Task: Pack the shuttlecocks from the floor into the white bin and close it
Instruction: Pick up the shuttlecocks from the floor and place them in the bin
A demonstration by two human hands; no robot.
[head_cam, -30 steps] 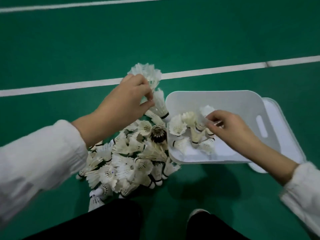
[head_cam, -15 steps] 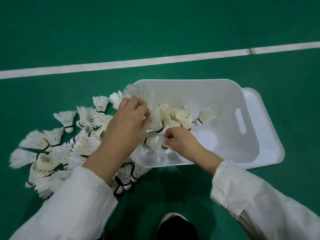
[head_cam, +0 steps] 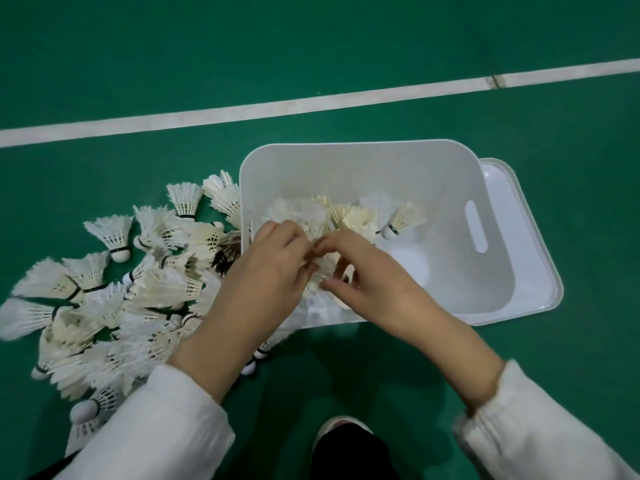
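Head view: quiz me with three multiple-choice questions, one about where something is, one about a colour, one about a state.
1. Where does the loose shuttlecock pile lie?
A) left of the white bin
B) right of it
C) behind it

2. What colour is the floor?
A) blue
B) green
C) grey

3. What state is the bin in?
A) lidded
B) overturned
C) open, partly filled

Answers:
1 A, the pile spreads from the bin's left side.
2 B, green court shows all round.
3 C, shuttlecocks show through its open top.
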